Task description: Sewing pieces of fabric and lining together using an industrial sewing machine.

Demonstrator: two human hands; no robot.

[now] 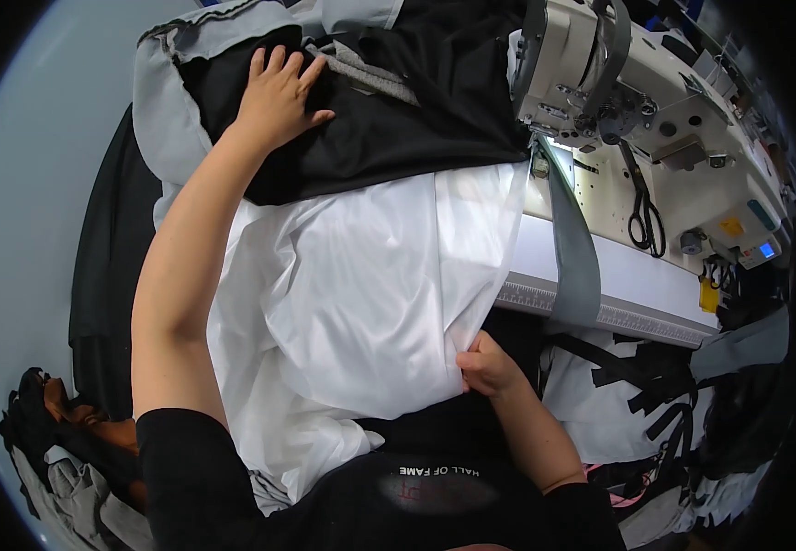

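Note:
My left hand [279,95] lies flat with fingers spread on black fabric [389,138] at the upper left. Below and nearer to me, white satiny fabric [352,285] drapes down over my lap. At its right edge my right hand [490,365] is closed, pinching the white fabric between thumb and fingers. The sewing machine [591,83] stands at the upper right, and the edge where black and white cloth meet reaches its needle area. A grey fabric strip [574,248] hangs from beside the needle area over the table's front edge.
Black scissors [644,207] lie on the machine bed. A ruler scale [526,296] runs along the table's front edge. Light grey cloth [164,119] lies left of the black fabric. Black straps [641,372] hang at the lower right, and piled cloth [86,487] sits at the lower left.

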